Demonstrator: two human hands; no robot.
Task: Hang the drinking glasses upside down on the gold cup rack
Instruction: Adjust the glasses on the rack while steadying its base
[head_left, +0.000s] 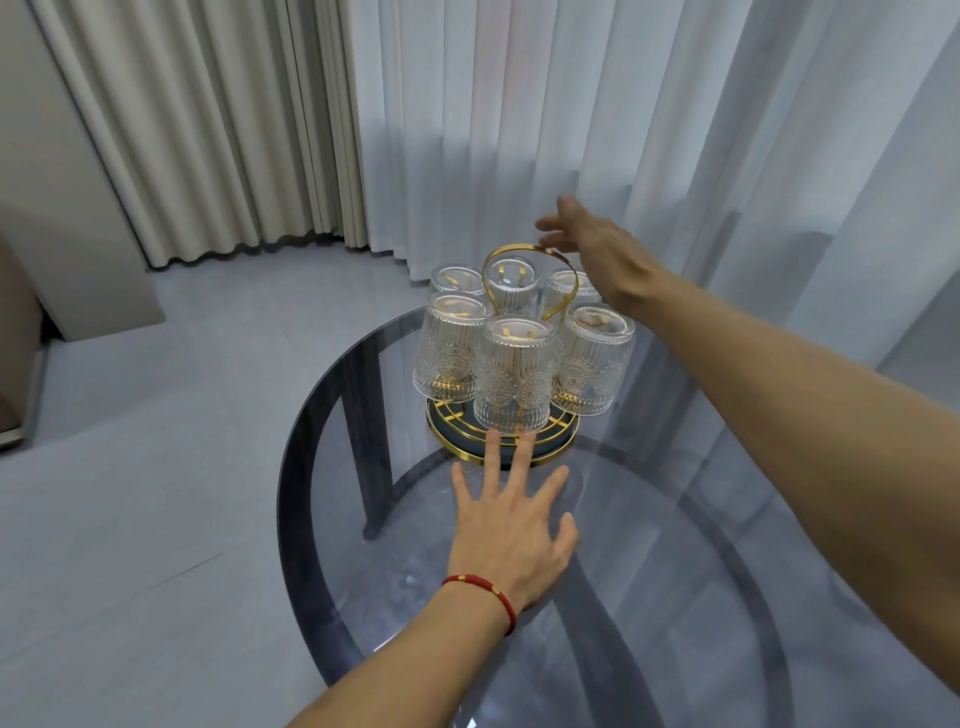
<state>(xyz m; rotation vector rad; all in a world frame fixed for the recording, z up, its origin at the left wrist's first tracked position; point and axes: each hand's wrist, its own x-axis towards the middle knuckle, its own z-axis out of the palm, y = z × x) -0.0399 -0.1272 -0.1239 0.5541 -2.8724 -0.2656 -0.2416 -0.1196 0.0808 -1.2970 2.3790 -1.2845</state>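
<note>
The gold cup rack (558, 449) stands on the far part of a round glass table (675, 597), with a looped gold handle (524, 254) on top. Several ribbed clear drinking glasses hang upside down on it; the nearest glass (514, 379) faces me, another (451, 353) is to its left and one (592, 358) to its right. My left hand (511, 530) lies flat and open on the table, fingertips touching the rack's base. My right hand (597, 249) hovers open just right of the handle, holding nothing.
Sheer white curtains (649, 130) hang right behind the table and along its right side. Beige drapes (208, 130) hang at the back left. Grey tiled floor (156, 467) lies to the left. A dark table leg (363, 415) shows through the glass.
</note>
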